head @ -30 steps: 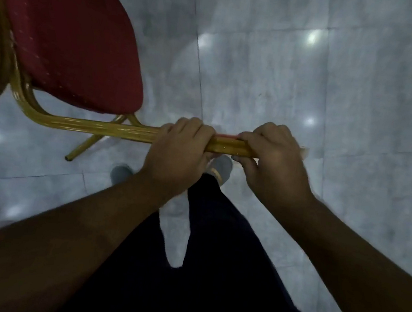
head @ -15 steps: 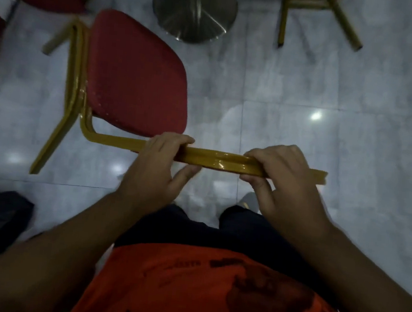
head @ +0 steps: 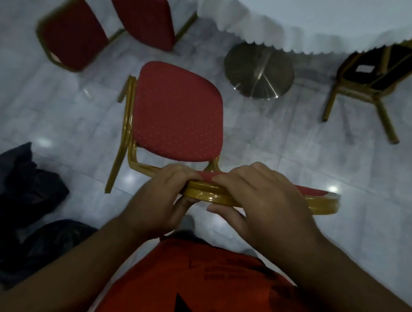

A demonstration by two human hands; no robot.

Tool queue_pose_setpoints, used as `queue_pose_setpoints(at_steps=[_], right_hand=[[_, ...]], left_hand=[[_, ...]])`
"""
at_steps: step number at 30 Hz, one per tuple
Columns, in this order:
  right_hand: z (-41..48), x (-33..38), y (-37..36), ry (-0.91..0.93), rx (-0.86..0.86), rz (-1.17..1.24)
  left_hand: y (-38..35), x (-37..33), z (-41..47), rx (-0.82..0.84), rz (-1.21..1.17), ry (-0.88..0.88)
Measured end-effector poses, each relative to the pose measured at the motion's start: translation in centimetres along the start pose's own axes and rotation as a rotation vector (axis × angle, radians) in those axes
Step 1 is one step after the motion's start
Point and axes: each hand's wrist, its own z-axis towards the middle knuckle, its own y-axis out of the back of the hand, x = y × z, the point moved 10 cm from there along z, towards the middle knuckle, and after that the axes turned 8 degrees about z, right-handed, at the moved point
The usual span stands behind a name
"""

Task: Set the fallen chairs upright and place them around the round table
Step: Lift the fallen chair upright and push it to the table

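A red-cushioned chair with a gold frame (head: 179, 112) stands upright in front of me, its seat facing the table. My left hand (head: 167, 197) and my right hand (head: 258, 202) both grip the top rail of its backrest (head: 322, 201). The round table (head: 328, 18) with a white scalloped cloth is at the top, on a round metal base (head: 258, 71). A second red chair (head: 107, 18) lies tipped over at the upper left. A third chair (head: 368, 73) lies overturned at the right, its black underside and gold legs showing.
Dark bags or clothing (head: 12, 201) are piled on the floor at the lower left. The floor is glossy grey tile (head: 350, 171). My orange shirt fills the bottom of the view.
The view has tilted up, so the table, its base and the two fallen chairs now show. The held chair stands closer to the table base. Both hands keep their grip on the backrest.
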Motion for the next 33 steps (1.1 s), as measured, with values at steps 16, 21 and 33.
queue_pose_setpoints(at_steps=[16, 21, 33], right_hand=[[-1.2, -1.4, -3.0, 0.127, 0.173, 0.187], [1.1, -0.7, -4.5, 0.060, 0.127, 0.256], [4.5, -4.9, -1.5, -0.042, -0.078, 0.136]], left_hand=[[5.4, -6.8, -0.8, -0.066, 0.637, -0.028], [8.3, -3.5, -3.4, -0.183, 0.703, -0.077], [7.0, 0.0, 1.4, -0.361, 0.494, 0.008]])
